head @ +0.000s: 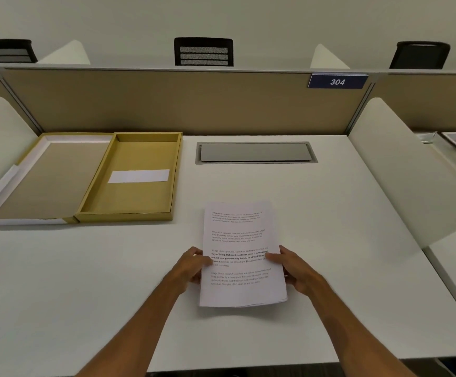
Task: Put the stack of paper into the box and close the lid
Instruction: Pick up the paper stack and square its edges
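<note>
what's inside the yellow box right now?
Only a white paper strip lies on the floor of the box. The paper stack is outside, on the desk. Nothing shows what the strip covers.

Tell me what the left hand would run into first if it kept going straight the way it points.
The left hand points up-right across the stack of paper it grips, so it would likely meet the right hand holding the opposite edge.

Head camera looks forward and down, close over the desk.
</note>
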Tool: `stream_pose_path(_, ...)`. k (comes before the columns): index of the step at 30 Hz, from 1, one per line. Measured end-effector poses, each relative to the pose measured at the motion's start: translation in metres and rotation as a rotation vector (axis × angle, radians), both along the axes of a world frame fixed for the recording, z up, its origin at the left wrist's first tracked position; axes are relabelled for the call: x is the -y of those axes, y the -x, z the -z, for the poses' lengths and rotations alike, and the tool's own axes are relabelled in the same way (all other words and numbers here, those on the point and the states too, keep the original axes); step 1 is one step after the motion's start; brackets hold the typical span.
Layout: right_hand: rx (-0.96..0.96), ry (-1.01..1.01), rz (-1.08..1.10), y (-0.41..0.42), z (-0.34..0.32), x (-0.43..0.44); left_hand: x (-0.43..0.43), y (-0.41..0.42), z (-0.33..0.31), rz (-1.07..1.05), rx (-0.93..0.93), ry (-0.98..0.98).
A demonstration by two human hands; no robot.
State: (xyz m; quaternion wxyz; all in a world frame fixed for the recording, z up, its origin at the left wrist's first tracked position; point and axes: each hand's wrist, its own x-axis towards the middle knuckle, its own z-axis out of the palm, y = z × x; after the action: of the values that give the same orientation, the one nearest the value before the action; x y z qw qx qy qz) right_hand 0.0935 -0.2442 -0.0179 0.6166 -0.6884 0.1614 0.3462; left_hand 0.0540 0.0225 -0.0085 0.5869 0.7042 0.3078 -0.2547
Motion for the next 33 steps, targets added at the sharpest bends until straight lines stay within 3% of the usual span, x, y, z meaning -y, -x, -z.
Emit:
stream_pose_path(6,0.007,-0.098,-0.004,-0.003,0.001,0.002,-0.001,-0.015,0.002,-0.073,0.061,-0.033)
stream_pose_path(12,-0.015,-0.381,0.039,-0.008,-0.008,0.010,-0.013,-0.016,-0.013,-0.197,0.044,0.264)
stream_pose_path(15,0.009,-0.413,0.017,-0.007,-0.012,0.010,-0.018,-0.019,-0.014,-0.162,0.044,0.249)
stream_pose_path(19,0.100,-0.362,-0.029,-0.005,-0.019,0.009,-0.023,-0.019,-0.020,-0.076,0.098,0.171)
stream_pose_path(24,0.396,-0.196,-0.070,0.005,-0.037,-0.001,-0.024,-0.020,-0.041,-0.056,0.279,0.098)
stream_pose_path(28,0.666,-0.067,0.036,0.013,-0.038,-0.014,-0.007,-0.006,-0.061,-0.084,0.501,-0.105)
stream_pose_path(33,0.742,0.030,0.113,0.021,-0.032,-0.024,0.011,0.016,-0.063,-0.189,0.685,-0.266)
